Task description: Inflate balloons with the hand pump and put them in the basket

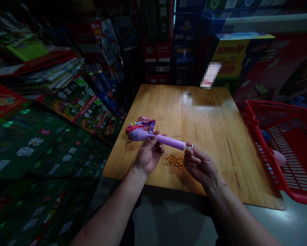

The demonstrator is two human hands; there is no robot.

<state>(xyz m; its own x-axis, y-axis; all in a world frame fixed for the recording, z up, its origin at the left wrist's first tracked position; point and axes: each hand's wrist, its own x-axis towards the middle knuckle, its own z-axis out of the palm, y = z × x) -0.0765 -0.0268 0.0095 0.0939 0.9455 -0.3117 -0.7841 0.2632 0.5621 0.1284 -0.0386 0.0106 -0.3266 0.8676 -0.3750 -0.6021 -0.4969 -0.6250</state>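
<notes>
Wooden table (209, 116), pale boards, glare patch near the far edge. Red plastic basket (294, 150) stands off its right side, on the floor; a pinkish thing lies inside, too dim to identify. Stacked printed cartons (73, 102) slope away on the left, more boxes behind; all in heavy shadow, print unreadable. A small blurred-out patch sits at the table's far edge.

Purple tube-shaped toy (166, 139) is held above the near half of the table. Long axis runs left to right, dipping slightly toward the right. Its bulbous end points left, narrow end right.

Left hand (149, 153) grips the toy from below, near the wider part, fingers closed round it. Right hand (198, 164) is pinched on the narrow tip, where a small pale ring or loop (189, 147) shows; whether it is a rubber band or part of the toy, cannot tell. Both hands meet the toy at opposite ends; the right is the one at the tip.

Bundle of coloured balloons (141, 123) lies on the table just behind the toy's fat end, touching or nearly so. Heap of tan rubber bands (173, 161) rests on the wood between the two hands, below the toy.
</notes>
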